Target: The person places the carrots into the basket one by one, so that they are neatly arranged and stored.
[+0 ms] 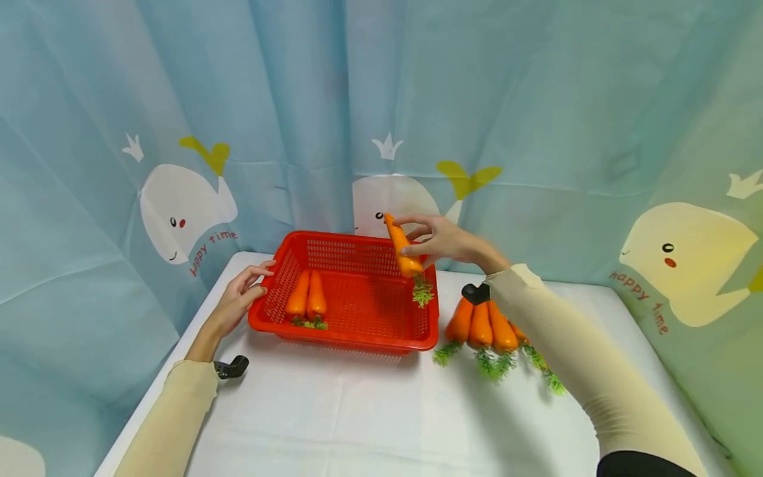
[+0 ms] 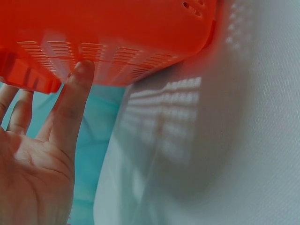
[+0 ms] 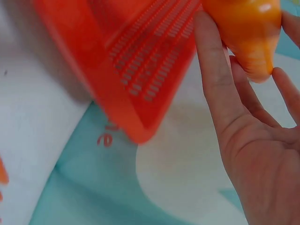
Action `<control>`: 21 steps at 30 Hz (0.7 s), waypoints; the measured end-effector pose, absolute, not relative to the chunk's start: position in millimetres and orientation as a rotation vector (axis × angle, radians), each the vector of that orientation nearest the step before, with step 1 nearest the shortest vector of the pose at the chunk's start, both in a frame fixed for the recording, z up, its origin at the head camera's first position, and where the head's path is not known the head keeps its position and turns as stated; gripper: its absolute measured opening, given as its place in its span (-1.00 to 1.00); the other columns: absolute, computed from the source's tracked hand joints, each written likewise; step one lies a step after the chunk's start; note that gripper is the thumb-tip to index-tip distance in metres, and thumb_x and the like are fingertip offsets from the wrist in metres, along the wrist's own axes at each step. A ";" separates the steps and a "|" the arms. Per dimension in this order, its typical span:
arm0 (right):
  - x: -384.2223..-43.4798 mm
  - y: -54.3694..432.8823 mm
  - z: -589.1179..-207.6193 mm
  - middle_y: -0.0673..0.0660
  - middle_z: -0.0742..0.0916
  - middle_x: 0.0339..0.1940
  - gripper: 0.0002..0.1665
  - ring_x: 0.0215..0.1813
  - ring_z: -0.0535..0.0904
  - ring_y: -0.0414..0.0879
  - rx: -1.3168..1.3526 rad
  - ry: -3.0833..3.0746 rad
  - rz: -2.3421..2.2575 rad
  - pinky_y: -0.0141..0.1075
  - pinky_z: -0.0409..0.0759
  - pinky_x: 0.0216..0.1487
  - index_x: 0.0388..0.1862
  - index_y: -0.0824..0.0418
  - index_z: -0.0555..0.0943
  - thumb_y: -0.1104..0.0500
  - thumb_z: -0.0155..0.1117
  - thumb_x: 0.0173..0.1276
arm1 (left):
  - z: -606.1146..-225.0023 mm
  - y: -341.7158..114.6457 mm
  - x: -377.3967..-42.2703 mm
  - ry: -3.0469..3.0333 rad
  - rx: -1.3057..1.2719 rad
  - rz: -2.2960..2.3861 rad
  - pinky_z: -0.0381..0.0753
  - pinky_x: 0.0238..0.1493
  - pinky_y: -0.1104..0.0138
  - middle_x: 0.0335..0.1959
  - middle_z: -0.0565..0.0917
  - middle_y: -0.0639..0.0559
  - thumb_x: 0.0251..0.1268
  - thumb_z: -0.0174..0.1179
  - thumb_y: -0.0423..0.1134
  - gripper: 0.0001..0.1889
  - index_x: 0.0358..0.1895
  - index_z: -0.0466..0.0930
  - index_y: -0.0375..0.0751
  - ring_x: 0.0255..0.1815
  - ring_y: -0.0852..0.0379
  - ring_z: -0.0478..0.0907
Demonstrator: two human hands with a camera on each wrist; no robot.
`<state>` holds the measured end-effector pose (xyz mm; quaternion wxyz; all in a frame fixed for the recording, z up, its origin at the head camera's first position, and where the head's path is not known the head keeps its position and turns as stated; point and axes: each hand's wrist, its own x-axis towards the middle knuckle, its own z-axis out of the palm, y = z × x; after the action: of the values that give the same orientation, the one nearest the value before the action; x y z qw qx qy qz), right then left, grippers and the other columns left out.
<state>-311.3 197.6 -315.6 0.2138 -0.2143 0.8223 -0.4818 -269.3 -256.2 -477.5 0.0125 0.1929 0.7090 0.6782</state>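
Right hand (image 1: pixel 438 240): thumb and fingertips pinch a carrot (image 1: pixel 401 245) from opposite sides, palm kept off it. The carrot is at the fingertips, to the left of the palm. It lies tilted, narrow tip up and away from the person, thick end lower, green tuft hanging beneath. The right wrist view confirms the grip, carrot partly cut off by the frame edge.

Just below and left of this hand: red basket (image 1: pixel 352 341), slotted walls. Held carrot is over its right end.

Left hand (image 1: pixel 238 295): at the basket's left end, fingers loosely extended, touching the rim; left wrist view has one digit laid on the slotted outer wall (image 2: pixel 112 58). Just to the right of it, inside the basket, two carrots (image 1: pixel 308 297) side by side, tips away from the person, leafy ends nearer.

Below and right of the right hand, outside the basket: loose group of carrots (image 1: pixel 481 324), leafy ends toward the person. At least three plain to see, more partly behind the sleeve (image 1: pixel 572 351); full count cannot be told.

Under both hands, white-covered worktop (image 1: pixel 357 411). Beyond them, blue-green curtain (image 1: pixel 310 86), whales printed on it.
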 end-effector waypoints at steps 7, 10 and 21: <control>-320.3 170.1 -336.3 0.30 0.60 0.29 -0.19 -0.03 0.73 0.14 -0.607 2.267 -1.322 0.04 0.77 -0.13 0.55 0.01 0.37 0.19 0.46 0.37 | -478.4 -257.4 -269.2 2.154 0.580 2.117 0.63 0.14 0.35 0.63 0.16 -0.16 0.53 0.02 -0.43 -0.69 0.23 0.37 -0.44 0.63 -0.24 0.04; -322.5 159.5 -344.5 0.30 0.63 0.23 -0.19 -0.04 0.72 0.13 -0.621 2.261 -1.299 0.04 0.76 -0.13 0.54 -0.01 0.38 0.16 0.48 0.36 | -478.5 -257.3 -268.5 2.152 0.572 2.105 0.64 0.13 0.36 0.64 0.14 -0.15 0.53 0.06 -0.39 -0.70 0.23 0.39 -0.39 0.64 -0.21 0.00; -323.3 129.5 -370.2 0.31 0.60 0.23 -0.22 0.10 0.63 0.16 -0.641 2.150 -1.303 0.11 0.73 -0.04 0.54 0.06 0.35 0.18 0.43 0.40 | -476.9 -255.9 -265.8 2.153 0.571 2.102 0.61 0.17 0.38 0.63 0.16 -0.15 0.52 0.13 -0.35 -0.69 0.22 0.42 -0.35 0.63 -0.24 0.04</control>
<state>-323.3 129.5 -370.2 0.2703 -0.2379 0.7978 -0.4836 -265.8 -255.9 -476.9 0.0396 0.1863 0.7025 0.6857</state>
